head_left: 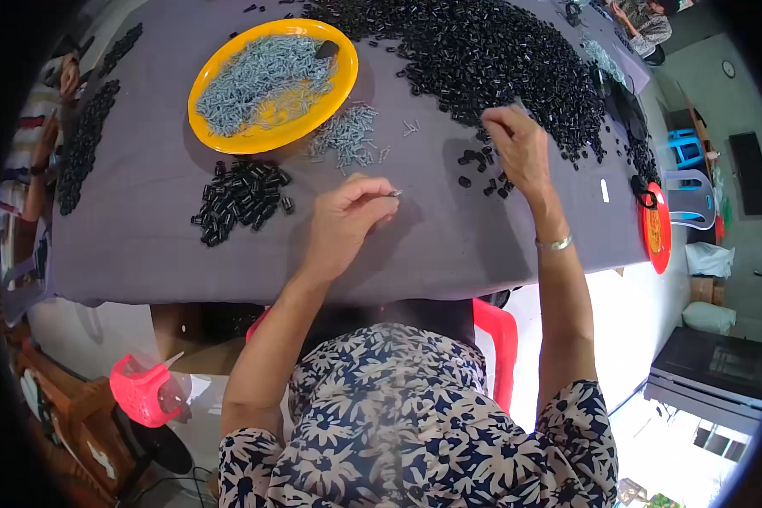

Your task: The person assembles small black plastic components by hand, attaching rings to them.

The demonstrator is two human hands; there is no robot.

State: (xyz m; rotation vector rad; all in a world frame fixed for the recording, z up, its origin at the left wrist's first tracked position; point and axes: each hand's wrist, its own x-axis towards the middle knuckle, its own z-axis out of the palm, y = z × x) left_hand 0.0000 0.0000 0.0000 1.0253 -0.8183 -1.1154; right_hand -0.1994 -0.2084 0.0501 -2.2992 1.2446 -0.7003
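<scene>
My left hand (347,216) is closed in a pinch above the table, with a small silver screw (395,193) at its fingertips. My right hand (521,152) is raised at the near edge of a big heap of small black cylindrical pieces (483,63). Its fingers are curled together, and whatever they hold is hidden. A few black pieces (474,158) lie just left of that hand. Behind my left hand is a loose pile of screws (347,137). To its left sits a smaller pile of black pieces (241,199).
A yellow plate (271,140) full of screws stands at the back left of the grey-covered table (432,245). A red plate (659,229) is at the right edge. Other people's hands (69,76) show at far left and far right. A pink chair (495,339) is behind me.
</scene>
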